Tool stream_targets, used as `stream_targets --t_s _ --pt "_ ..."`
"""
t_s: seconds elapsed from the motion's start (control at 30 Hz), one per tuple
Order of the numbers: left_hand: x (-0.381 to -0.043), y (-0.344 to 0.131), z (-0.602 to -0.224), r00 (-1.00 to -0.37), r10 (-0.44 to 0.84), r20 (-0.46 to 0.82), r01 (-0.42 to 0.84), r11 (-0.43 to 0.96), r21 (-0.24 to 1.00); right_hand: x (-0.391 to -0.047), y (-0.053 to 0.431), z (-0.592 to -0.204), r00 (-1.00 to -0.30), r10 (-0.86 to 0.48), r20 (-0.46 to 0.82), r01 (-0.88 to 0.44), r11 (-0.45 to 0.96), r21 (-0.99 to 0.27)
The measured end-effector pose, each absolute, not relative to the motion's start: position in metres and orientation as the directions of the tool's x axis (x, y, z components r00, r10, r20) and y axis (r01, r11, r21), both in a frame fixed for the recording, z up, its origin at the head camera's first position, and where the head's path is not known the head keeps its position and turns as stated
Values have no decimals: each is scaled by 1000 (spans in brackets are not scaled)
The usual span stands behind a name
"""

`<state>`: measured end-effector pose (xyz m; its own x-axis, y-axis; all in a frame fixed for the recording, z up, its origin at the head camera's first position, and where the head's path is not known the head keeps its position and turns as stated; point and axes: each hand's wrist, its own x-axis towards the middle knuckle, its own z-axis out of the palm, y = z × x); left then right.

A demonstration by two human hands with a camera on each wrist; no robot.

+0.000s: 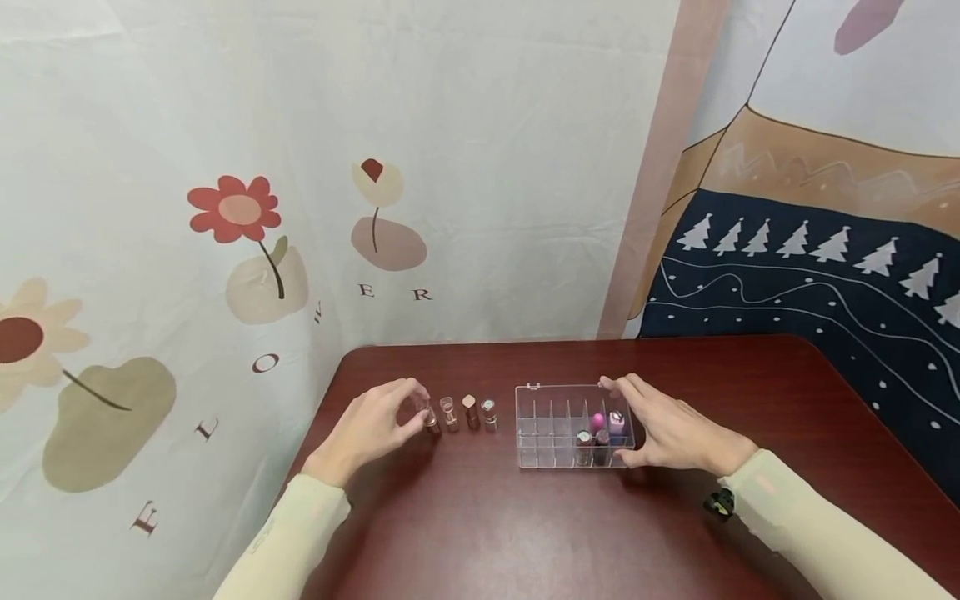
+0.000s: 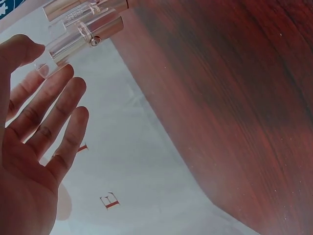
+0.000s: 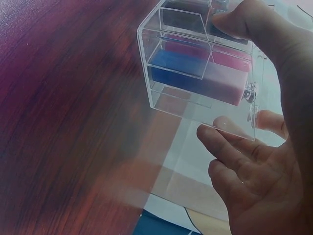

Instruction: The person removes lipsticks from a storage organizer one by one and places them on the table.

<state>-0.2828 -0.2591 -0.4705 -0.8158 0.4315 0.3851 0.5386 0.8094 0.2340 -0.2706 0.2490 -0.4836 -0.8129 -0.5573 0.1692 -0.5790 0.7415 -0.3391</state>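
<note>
Tabletop of glossy red-brown wood grain fills the lower middle, its far corners rounded; behind it hangs a pale cloth printed with flowers and scattered letters, and to the right a second printed cloth shows white trees on navy. Leftmost in a short row stands a lipstick tube, its long axis close to vertical and leaning slightly, clear cap upward; whether its base touches the wood I cannot tell. The left hand pinches that cap between thumb and fingertips; just to the right, three other tubes stand upright, spaced a little apart. Further right lies the clear divided case, its long axis running left to right, compartments opening upward; the right hand grips its right end, thumb at the near side and fingers at the far side; in the right-hand compartments sit a pink round-topped item, a lilac-topped tube and two dark tubes, these nearer the front.
</note>
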Motion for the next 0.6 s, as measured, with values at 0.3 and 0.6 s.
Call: stream_targets --t_s 0.3,0.6 --pt "-289 -260 -475 -839 421 344 515 818 256 -271 249 -484 -808 -566 164 -584 731 -354" --pt "-294 -260 -481 -845 423 328 512 816 268 -271 250 -484 -820 -555 138 -563 740 -369"
